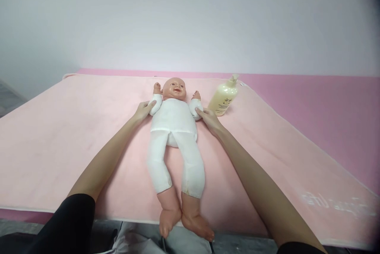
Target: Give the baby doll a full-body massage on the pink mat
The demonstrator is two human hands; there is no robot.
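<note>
Two bare hands are reaching forward over a pink towel point(74, 135) that is covering the table point(326, 103). A baby doll point(175, 127) in white clothing is lying face up along the middle of the towel, its head pointing away from the person and its bare feet hanging just past the near edge. The left hand point(144, 109) is curling loosely around the doll's upper arm on that side, thumb resting on the white sleeve. The right hand point(209, 118) is touching the doll's other upper arm, fingers partly bent against the sleeve. A cream pump bottle point(223, 98) is lying tilted on the towel just beyond the right hand, near the doll's raised fist.
</note>
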